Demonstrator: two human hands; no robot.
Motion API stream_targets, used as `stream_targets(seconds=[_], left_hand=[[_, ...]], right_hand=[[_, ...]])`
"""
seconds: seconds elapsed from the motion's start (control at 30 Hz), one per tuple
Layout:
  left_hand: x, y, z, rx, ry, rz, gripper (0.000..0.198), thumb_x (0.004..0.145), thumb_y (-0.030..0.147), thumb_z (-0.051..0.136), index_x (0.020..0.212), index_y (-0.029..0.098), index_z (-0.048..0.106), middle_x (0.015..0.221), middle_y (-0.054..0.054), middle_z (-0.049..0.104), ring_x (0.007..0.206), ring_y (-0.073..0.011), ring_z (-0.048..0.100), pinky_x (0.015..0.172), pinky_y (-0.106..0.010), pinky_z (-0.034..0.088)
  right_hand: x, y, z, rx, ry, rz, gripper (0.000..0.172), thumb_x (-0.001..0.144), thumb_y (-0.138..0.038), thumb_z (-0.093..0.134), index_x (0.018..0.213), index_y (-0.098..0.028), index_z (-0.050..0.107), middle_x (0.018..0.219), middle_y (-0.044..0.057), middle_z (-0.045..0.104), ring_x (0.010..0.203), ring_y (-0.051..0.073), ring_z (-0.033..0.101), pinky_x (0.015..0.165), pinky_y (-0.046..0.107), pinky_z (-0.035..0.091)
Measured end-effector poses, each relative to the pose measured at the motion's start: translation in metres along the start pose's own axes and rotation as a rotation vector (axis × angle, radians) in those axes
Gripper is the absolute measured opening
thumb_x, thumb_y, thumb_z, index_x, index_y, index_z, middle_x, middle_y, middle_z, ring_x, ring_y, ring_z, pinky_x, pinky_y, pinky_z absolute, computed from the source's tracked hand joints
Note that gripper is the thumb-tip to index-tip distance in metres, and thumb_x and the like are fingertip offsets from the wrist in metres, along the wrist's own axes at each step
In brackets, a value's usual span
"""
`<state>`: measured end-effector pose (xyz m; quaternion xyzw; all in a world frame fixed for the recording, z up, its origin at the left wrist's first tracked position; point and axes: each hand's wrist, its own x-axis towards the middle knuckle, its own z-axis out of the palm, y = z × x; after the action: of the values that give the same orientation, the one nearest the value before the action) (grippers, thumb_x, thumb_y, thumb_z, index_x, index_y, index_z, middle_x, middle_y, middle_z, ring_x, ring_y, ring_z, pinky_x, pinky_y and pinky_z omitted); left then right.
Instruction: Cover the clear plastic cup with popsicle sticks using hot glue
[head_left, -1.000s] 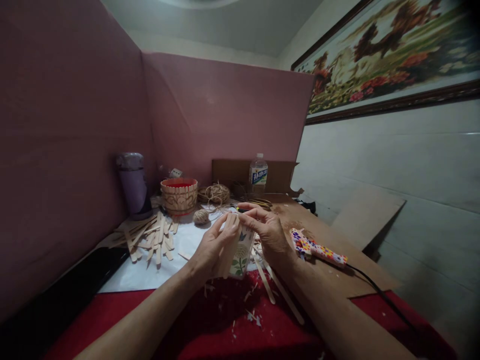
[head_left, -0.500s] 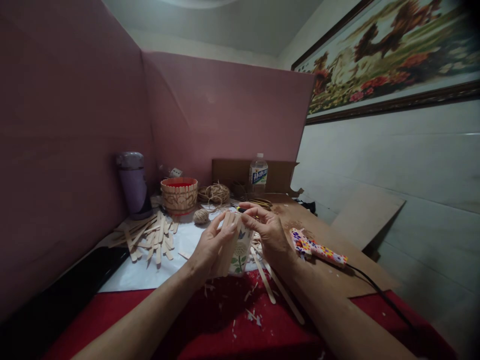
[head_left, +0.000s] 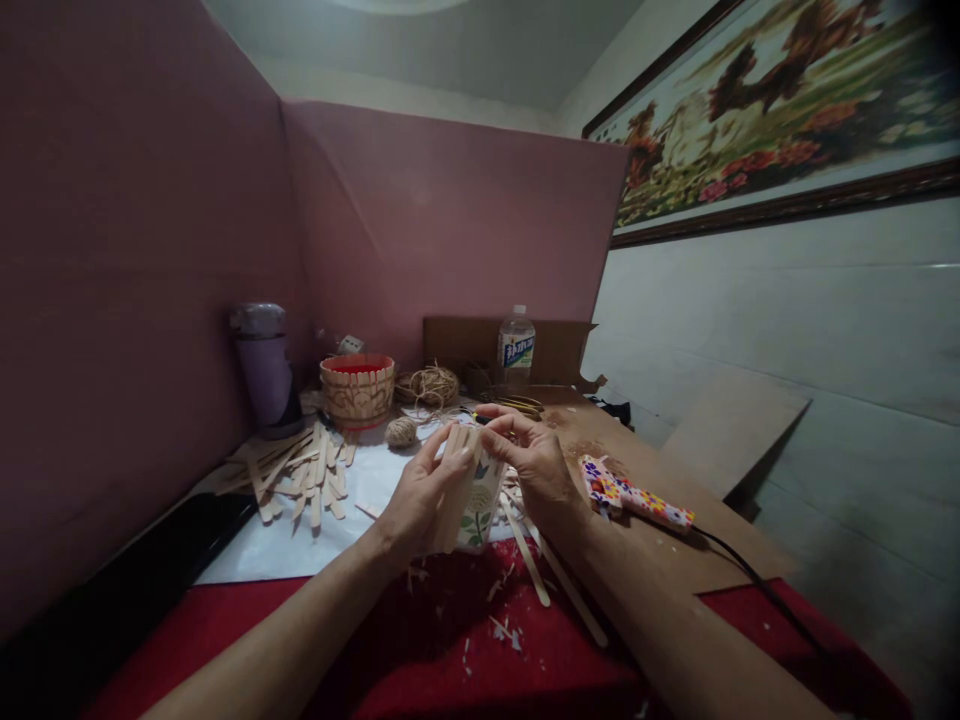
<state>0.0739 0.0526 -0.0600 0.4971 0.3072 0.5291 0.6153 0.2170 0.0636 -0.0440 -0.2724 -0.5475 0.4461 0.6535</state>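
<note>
Very little is changing: the box (head_left: 482, 505) is sitting slightly higher than a second ago, its flowered side facing the person, and both hands are keeping nearly the same places. The work is seemingly staying at one step, with the box being steadied rather than put down.

The left hand (head_left: 429, 492) is holding the box in a narrow grip, its thumb lying along the sticks (head_left: 453, 505) covering the left side. The right hand (head_left: 538, 468) is touching the top edge with its thumb; its other fingers are partly hidden, so whether that grip is pinching anything I cannot tell.

The box is hanging tilted between the hands, above the near edge of the white sheet (head_left: 360, 550). Loose sticks (head_left: 321, 475) are lying to the left, and the gun (head_left: 637, 500) is resting beside the right wrist.
</note>
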Motion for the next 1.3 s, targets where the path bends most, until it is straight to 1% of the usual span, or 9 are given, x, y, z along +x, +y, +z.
stream_targets(seconds=[0.2,0.33,0.47,0.67,0.73,0.9,1.03,1.17,1.3], left_hand=[[-0.002,0.001,0.001,-0.017,-0.015,-0.022,0.071,0.074,0.043,0.074,0.136,0.023,0.045,0.106,-0.009,0.070,0.080,-0.0174,0.066,0.071,-0.026,0.049],[-0.002,0.001,0.000,-0.038,-0.056,-0.028,0.074,0.074,0.043,0.074,0.139,0.023,0.043,0.104,-0.009,0.070,0.081,-0.0193,0.067,0.072,-0.028,0.050],[-0.003,0.003,0.000,-0.014,-0.063,-0.031,0.080,0.072,0.044,0.075,0.141,0.023,0.041,0.101,-0.009,0.070,0.077,-0.0185,0.066,0.070,-0.028,0.049],[-0.004,0.005,0.000,0.060,-0.074,0.016,0.090,0.063,0.040,0.082,0.141,0.019,0.042,0.112,-0.012,0.068,0.092,-0.0224,0.064,0.077,-0.028,0.048],[-0.004,0.005,0.000,0.049,-0.074,0.010,0.090,0.063,0.039,0.082,0.141,0.019,0.041,0.112,-0.012,0.067,0.091,-0.0219,0.064,0.077,-0.029,0.048],[-0.004,0.008,0.000,-0.022,-0.097,0.021,0.072,0.069,0.040,0.077,0.132,0.020,0.049,0.107,-0.009,0.069,0.081,-0.0191,0.065,0.069,-0.027,0.049],[-0.005,0.010,0.001,-0.047,-0.105,0.018,0.059,0.076,0.040,0.071,0.129,0.021,0.053,0.103,-0.008,0.070,0.076,-0.0178,0.065,0.065,-0.026,0.049],[-0.005,0.011,0.004,-0.098,-0.089,0.037,0.057,0.078,0.042,0.068,0.129,0.019,0.054,0.108,-0.009,0.069,0.087,-0.0219,0.066,0.072,-0.028,0.049],[-0.004,0.011,0.006,-0.124,-0.077,0.042,0.052,0.083,0.046,0.062,0.127,0.021,0.055,0.117,-0.009,0.066,0.098,-0.0230,0.064,0.081,-0.030,0.049]], right_hand=[[-0.001,-0.003,0.000,-0.030,-0.007,-0.002,0.018,0.066,-0.032,0.079,0.059,-0.020,0.068,0.112,0.006,0.061,0.101,0.024,0.057,0.093,0.040,0.041],[-0.002,-0.006,0.000,-0.055,-0.003,-0.016,0.018,0.067,-0.032,0.078,0.060,-0.020,0.067,0.114,0.005,0.062,0.104,0.024,0.057,0.095,0.040,0.039],[-0.003,-0.008,0.000,-0.058,0.008,-0.007,0.019,0.067,-0.034,0.078,0.060,-0.020,0.066,0.115,0.005,0.062,0.104,0.025,0.057,0.095,0.041,0.040],[-0.003,-0.006,0.000,-0.035,0.009,0.002,0.020,0.067,-0.034,0.078,0.060,-0.020,0.066,0.114,0.005,0.063,0.100,0.024,0.058,0.091,0.039,0.043],[-0.002,-0.005,0.000,-0.026,0.015,-0.001,0.019,0.068,-0.035,0.077,0.063,-0.020,0.068,0.114,0.005,0.063,0.099,0.024,0.058,0.090,0.038,0.043],[0.000,-0.002,0.002,-0.004,0.039,0.011,0.022,0.073,-0.042,0.073,0.072,-0.020,0.072,0.111,0.005,0.062,0.096,0.022,0.057,0.091,0.037,0.042],[0.000,-0.002,0.001,-0.078,-0.010,-0.003,0.024,0.073,-0.044,0.072,0.073,-0.021,0.072,0.110,0.006,0.063,0.102,0.023,0.057,0.093,0.037,0.041],[0.000,-0.001,0.000,-0.201,-0.072,-0.037,0.026,0.071,-0.046,0.073,0.067,-0.021,0.069,0.110,0.008,0.064,0.107,0.026,0.056,0.096,0.039,0.040],[0.000,0.002,0.000,-0.211,-0.079,-0.063,0.027,0.071,-0.042,0.073,0.059,-0.021,0.063,0.109,0.008,0.065,0.107,0.026,0.056,0.097,0.042,0.039]])
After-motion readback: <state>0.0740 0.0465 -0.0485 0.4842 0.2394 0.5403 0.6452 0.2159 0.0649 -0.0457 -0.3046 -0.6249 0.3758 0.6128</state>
